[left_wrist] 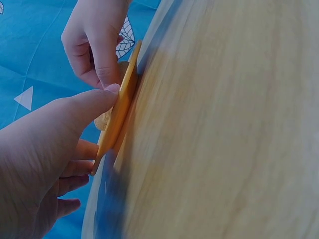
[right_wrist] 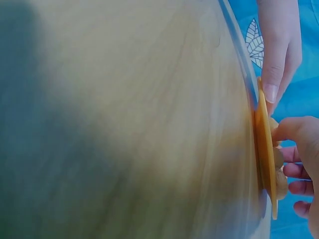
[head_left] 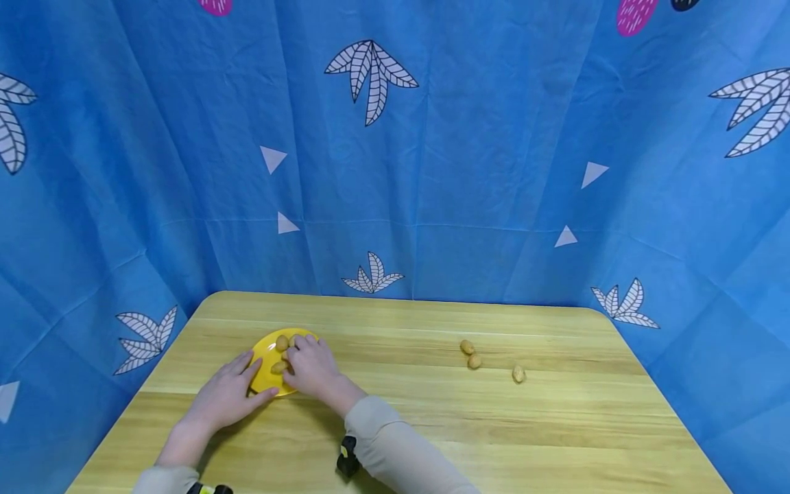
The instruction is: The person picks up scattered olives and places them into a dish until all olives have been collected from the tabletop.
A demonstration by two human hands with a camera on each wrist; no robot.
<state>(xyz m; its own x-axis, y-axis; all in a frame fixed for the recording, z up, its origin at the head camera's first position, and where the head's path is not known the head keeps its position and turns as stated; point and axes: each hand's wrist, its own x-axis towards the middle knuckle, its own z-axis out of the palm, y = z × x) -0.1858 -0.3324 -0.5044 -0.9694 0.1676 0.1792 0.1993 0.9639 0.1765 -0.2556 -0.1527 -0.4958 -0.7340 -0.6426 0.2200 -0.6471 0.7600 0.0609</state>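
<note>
A round yellow plate (head_left: 266, 376) lies at the left of the table, with several tan, lumpy, walnut-like nuts (head_left: 282, 343) on it. My left hand (head_left: 225, 396) holds the plate by its near left rim, thumb along the front edge and fingers spread round the left side. Over the plate, my right hand (head_left: 313, 367) reaches in from the right and pinches a nut (right_wrist: 273, 124) between thumb and curled fingers. Part of that nut is hidden by the fingers. In the left wrist view, the plate (left_wrist: 119, 112) appears edge-on between both hands.
Three more tan nuts lie on the right half of the wooden table (head_left: 432, 418): a close pair (head_left: 474, 361) and a single nut (head_left: 518, 374) farther right. A blue patterned curtain (head_left: 469, 206) hangs behind and on both sides of the table.
</note>
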